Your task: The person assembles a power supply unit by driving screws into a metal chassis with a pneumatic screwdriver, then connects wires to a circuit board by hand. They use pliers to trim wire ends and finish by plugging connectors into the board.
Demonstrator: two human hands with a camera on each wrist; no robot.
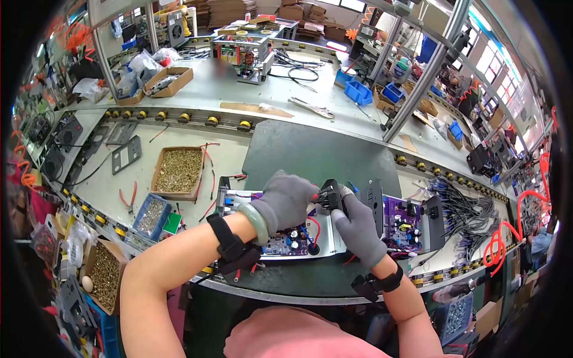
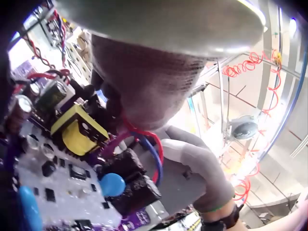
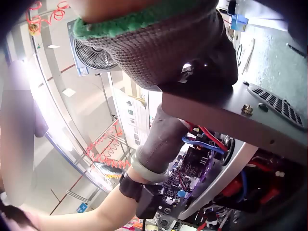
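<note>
A grey-gloved left hand (image 1: 285, 201) is curled over a purple circuit board (image 1: 286, 243) in a pale metal housing, its fingertips pinching red wires beside a black end panel (image 1: 330, 196). The gloved right hand (image 1: 361, 231) grips that panel, thumb on the near side. In the right wrist view the panel (image 3: 211, 108) is tilted over the housing, with the right hand (image 3: 178, 53) on its edge and the left hand (image 3: 163, 137) behind it. Red and blue wires (image 2: 155, 153) loop above the board (image 2: 72, 192) in the left wrist view; the left fingertips are partly hidden there.
A second purple board unit (image 1: 404, 224) lies to the right, beside a pile of black cables (image 1: 468, 212). On the left are a carton of brass screws (image 1: 178, 170), a blue bin (image 1: 151, 216) and red-handled pliers (image 1: 128, 198). A roller rail (image 1: 212, 121) runs behind.
</note>
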